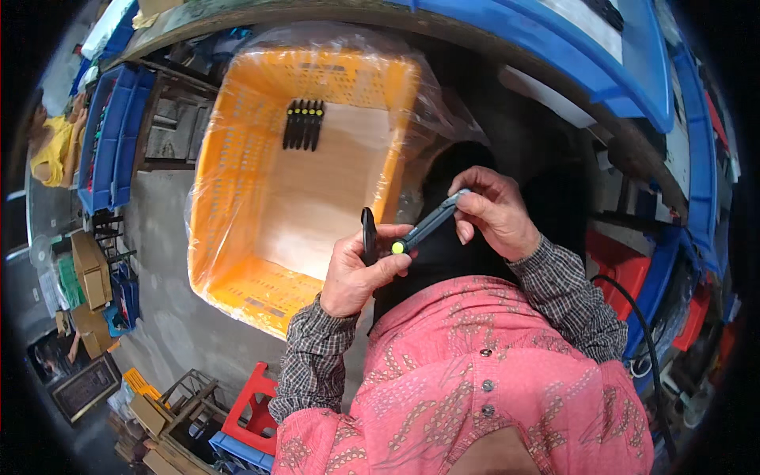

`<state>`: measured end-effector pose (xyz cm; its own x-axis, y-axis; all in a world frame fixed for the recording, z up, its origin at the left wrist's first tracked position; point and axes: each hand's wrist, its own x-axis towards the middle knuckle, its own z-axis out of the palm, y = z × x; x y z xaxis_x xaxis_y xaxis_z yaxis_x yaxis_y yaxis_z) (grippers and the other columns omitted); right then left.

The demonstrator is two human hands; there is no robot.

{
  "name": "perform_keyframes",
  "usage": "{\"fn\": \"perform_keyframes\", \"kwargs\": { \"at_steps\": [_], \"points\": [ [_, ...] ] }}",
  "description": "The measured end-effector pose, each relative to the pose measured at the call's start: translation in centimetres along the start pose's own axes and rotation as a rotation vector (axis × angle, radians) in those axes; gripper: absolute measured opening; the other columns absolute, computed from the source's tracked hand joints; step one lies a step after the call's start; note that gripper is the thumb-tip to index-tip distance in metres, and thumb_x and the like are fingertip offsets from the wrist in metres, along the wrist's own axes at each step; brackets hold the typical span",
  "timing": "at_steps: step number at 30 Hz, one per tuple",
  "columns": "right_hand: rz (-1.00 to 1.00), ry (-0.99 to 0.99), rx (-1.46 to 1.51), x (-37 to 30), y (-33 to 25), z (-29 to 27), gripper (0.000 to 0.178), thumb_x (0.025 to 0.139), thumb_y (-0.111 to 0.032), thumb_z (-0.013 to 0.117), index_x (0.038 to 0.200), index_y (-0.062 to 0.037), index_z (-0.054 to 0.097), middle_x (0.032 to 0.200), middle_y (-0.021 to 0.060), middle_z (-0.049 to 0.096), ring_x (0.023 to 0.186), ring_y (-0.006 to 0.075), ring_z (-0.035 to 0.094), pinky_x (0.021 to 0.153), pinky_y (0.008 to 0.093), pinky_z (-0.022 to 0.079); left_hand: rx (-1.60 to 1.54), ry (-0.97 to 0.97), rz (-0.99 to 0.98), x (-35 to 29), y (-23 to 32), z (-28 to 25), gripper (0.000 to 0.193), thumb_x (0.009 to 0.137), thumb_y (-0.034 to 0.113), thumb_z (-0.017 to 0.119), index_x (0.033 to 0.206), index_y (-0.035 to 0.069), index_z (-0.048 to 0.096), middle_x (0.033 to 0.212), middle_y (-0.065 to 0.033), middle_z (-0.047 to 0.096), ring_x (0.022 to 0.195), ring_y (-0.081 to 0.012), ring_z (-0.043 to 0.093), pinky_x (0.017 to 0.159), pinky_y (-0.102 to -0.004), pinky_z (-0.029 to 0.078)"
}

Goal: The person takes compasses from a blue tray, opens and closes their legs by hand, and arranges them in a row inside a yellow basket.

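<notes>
My left hand grips the near end of a slim dark grey-green handle-like tool, beside its round yellow-green spot. A second slim black piece stands up between the fingers of the same hand. At the tool's far end, my right hand closes thumb and fingers on its tip. The tool slants up to the right above my dark-clad lap. Left of my hands is an orange plastic crate, where a row of several black handle-like pieces with yellow-green ends lies against the far wall.
Clear plastic film hangs over the crate's rim. Blue trays rest on the bench at upper right. A red stool stands at lower left, and a black cable curves down at right. Someone in yellow is at far left.
</notes>
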<state>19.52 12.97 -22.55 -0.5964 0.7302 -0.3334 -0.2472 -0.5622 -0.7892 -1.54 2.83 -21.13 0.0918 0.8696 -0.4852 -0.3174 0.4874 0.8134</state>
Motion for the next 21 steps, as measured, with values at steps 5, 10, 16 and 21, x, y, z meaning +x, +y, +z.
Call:
{"fn": "perform_keyframes", "kwargs": {
  "at_steps": [5,10,16,21],
  "points": [
    [-0.057,-0.005,-0.052,0.4,0.0,1.2,0.012,0.087,-0.007,0.060,0.095,0.0003,0.055,0.074,0.0055,0.057,0.056,0.0118,0.058,0.053,0.0229,0.049,-0.348,0.076,0.061,0.5,-0.1,-1.3,0.039,0.076,-0.001,0.069,0.113,0.000,0.056,0.089,-0.0130,0.066,0.063,-0.0099,0.056,0.049,-0.0190,0.040],
    [-0.054,-0.038,-0.161,1.3,0.6,3.5,0.014,0.084,0.003,0.059,0.093,-0.0009,0.051,0.077,0.0039,0.057,0.059,0.0087,0.059,0.054,0.0202,0.050,-0.715,0.159,0.186,1.9,-0.4,-0.9,0.024,0.081,-0.004,0.065,0.102,0.004,0.057,0.083,-0.0093,0.061,0.064,-0.0119,0.055,0.050,-0.0201,0.040],
    [-0.052,-0.073,-0.256,2.2,2.0,5.3,0.017,0.084,0.000,0.063,0.092,-0.0026,0.048,0.081,0.0009,0.054,0.063,0.0031,0.055,0.053,0.0188,0.049,-0.673,0.175,0.125,3.7,0.4,-1.1,0.009,0.088,0.008,0.061,0.096,0.005,0.057,0.089,-0.0112,0.063,0.063,-0.0105,0.055,0.049,-0.0206,0.041],
    [-0.066,-0.068,-0.426,3.4,1.3,4.6,0.015,0.085,-0.002,0.061,0.097,0.0003,0.052,0.083,0.0020,0.056,0.062,0.0051,0.056,0.054,0.0201,0.049,-0.339,0.309,0.230,6.4,1.7,-6.4,0.015,0.089,0.010,0.059,0.102,0.003,0.055,0.086,-0.0109,0.063,0.060,-0.0102,0.051,0.049,-0.0206,0.039]
  ]
}}
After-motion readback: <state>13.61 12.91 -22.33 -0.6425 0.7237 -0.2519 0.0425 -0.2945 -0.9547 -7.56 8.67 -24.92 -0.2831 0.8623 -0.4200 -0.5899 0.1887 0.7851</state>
